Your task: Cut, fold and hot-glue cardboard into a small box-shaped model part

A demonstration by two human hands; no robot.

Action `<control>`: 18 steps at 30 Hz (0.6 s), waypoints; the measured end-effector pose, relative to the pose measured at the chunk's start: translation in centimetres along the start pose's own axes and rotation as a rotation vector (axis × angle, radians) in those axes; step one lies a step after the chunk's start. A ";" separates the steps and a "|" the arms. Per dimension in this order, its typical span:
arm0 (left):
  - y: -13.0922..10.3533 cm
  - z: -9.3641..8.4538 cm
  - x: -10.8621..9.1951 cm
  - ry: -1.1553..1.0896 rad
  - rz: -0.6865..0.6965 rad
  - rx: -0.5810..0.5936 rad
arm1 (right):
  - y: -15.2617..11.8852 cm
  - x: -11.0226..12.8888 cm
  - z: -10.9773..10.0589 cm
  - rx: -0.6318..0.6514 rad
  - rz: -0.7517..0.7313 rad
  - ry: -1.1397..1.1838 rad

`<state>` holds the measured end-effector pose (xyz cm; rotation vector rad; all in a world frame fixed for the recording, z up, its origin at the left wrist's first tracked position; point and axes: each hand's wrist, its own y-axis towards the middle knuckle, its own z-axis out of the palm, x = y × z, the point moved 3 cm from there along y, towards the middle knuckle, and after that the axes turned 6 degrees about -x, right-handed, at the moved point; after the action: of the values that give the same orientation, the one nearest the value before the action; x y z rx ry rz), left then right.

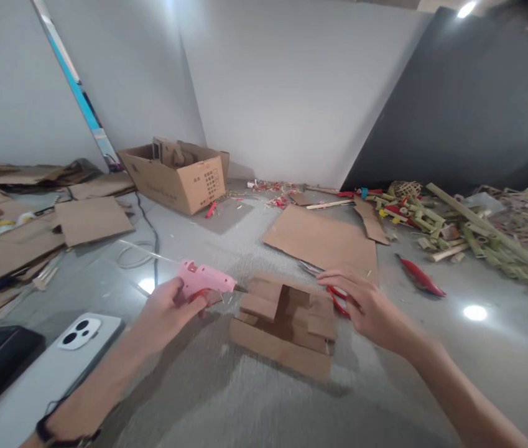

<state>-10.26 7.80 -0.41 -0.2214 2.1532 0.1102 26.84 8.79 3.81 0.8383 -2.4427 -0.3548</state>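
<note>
A pink glue gun lies in front of my left hand, whose fingers are closed around its lower part; a small brown piece shows by the fingertips. Its nozzle points right, toward a small cardboard construction with an opening in its top. To the right of the construction, my right hand reaches over red-handled scissors, its fingers bent around the handle. The scissor blades point to the upper left, beside a flat cardboard sheet.
An open cardboard box stands at the back left. Cardboard pieces and a white phone lie left. Farther right are a red cutter and a pile of green sticks. A cable crosses the table.
</note>
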 end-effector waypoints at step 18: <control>-0.5 -0.8 -1.7 -0.046 0.028 -0.115 | 8.1 4.4 4.9 0.357 -0.314 -0.018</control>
<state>-9.84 7.35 1.43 -0.2524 2.1065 0.2531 17.21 12.65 4.77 1.3820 -2.4267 -0.0334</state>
